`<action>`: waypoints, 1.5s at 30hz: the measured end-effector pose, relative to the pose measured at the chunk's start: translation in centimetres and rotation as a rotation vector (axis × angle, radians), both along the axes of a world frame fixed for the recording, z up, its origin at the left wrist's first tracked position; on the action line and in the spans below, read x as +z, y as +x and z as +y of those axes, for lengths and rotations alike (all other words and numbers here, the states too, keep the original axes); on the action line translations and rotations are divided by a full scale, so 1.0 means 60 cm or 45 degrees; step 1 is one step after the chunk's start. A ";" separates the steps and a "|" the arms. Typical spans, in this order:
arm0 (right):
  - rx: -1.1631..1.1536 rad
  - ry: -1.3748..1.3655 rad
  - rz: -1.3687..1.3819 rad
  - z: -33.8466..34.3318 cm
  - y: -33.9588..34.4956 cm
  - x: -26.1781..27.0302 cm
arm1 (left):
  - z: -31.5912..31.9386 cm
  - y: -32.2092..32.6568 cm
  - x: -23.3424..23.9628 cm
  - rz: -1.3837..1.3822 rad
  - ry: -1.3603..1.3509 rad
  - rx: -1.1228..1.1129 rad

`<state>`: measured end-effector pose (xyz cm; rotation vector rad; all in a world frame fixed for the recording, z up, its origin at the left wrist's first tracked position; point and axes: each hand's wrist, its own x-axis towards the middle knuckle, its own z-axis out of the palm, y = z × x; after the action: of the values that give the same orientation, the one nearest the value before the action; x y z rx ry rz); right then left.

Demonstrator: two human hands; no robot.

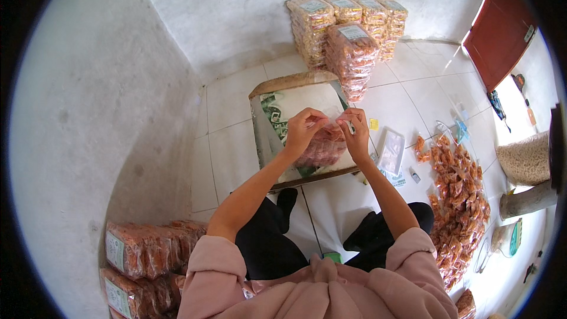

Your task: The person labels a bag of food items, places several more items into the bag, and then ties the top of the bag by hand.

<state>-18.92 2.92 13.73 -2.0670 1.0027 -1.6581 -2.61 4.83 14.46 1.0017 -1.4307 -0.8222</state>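
A clear plastic bag (320, 153) of reddish-brown snack packets rests on a low wooden-edged table (258, 113) before me. My left hand (305, 128) pinches one side of the bag's gathered mouth between thumb and fingertips. On the opposite side, my right hand (355, 130) grips the mouth in the same way. The two hands are a short gap apart, with the plastic film bunched up between them. Under the bag, the tabletop has a pale sheet and a green-and-white printed surface.
Beyond the table stand stacked bags of yellowish snacks (312, 31) and reddish ones (354, 53). Loose small packets (458, 204) are heaped at right, near a clear plastic pack (391, 150) and a small bottle (414, 175). Labelled full bags (146, 248) are piled at lower left by the wall.
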 end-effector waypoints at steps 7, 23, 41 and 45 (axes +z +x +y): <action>0.103 0.291 -0.063 0.004 -0.008 -0.014 | -0.011 0.011 0.005 -0.264 -0.235 -0.103; 0.068 0.131 -0.070 0.039 -0.023 -0.014 | 0.014 0.043 -0.008 -0.768 -0.515 -0.315; 0.218 0.121 0.115 0.022 -0.009 -0.019 | 0.014 0.033 -0.040 -0.474 -0.252 -0.255; 0.184 0.302 -0.034 0.017 -0.005 -0.020 | 0.013 0.016 -0.009 -0.533 -0.469 0.313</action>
<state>-19.21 3.91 12.51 -1.9094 0.9651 -1.4179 -1.63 5.62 13.94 1.0704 -1.6909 -0.1586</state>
